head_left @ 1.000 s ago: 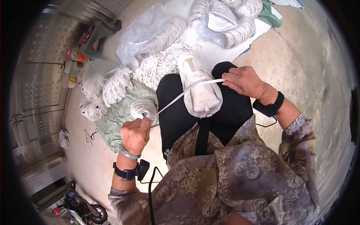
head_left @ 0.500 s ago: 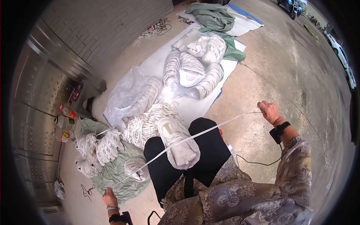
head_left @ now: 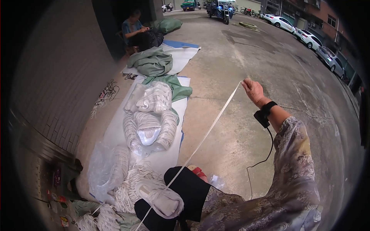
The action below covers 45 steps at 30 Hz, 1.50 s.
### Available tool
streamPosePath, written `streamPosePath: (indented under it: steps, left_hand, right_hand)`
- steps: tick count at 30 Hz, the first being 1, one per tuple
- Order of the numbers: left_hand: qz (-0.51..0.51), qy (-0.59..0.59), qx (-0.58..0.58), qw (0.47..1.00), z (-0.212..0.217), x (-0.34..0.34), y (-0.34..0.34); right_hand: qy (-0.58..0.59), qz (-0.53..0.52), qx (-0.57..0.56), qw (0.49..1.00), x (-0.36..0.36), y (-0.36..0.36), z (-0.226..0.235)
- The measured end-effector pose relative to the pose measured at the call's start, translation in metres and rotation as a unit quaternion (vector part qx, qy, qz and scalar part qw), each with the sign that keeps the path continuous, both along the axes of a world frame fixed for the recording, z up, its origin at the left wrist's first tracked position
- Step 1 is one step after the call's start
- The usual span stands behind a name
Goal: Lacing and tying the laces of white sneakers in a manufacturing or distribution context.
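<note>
The right hand is raised far out to the side, fingers pinched on one end of a single white lace, which runs taut in a straight line down across one white shoe lying on the black-clad lap. The left hand is out of view, so its grip cannot be told. On the white sheet to the left lie two clear bags of white shoes, and another person sits farther back (by a green bundle), with three cars parked along the road.
</note>
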<state>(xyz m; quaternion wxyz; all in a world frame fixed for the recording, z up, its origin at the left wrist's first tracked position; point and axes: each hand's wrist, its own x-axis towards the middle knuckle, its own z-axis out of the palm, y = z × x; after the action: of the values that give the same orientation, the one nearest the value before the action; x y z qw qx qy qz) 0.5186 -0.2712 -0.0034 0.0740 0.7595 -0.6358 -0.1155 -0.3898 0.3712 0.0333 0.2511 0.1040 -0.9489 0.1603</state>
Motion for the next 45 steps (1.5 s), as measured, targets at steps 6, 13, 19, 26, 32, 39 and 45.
streamPosePath:
  steps: [6,13,19,26,32,39,45]
  left_hand:
    - [0.088,0.417,0.326,0.844,-0.109,-0.186,0.084]
    - [-0.149,0.456,0.589,0.650,-0.061,-0.379,0.195]
    - [-0.161,0.467,0.515,0.701,-0.066,-0.438,0.196]
    - [-0.245,0.532,0.270,0.764,-0.078,-0.438,0.192]
    - [-0.278,0.441,0.179,0.835,-0.098,-0.409,0.197]
    - [-0.189,0.563,0.269,0.758,-0.088,-0.423,0.211]
    - [-0.154,0.592,0.308,0.729,-0.092,-0.425,0.217]
  right_hand:
    - [-0.634,0.129,-0.322,0.691,0.147,-0.143,-0.134]
    - [-0.762,0.320,-0.265,0.497,0.264,-0.263,-0.154]
    - [-0.622,0.314,-0.382,0.607,0.272,-0.328,-0.175]
    - [-0.628,0.338,-0.418,0.563,0.271,-0.310,-0.167]
    - [-0.629,0.341,-0.466,0.520,0.269,-0.290,-0.155]
    - [-0.629,0.349,-0.462,0.519,0.274,-0.293,-0.148]
    - [-0.551,0.362,-0.483,0.577,0.280,-0.304,-0.157]
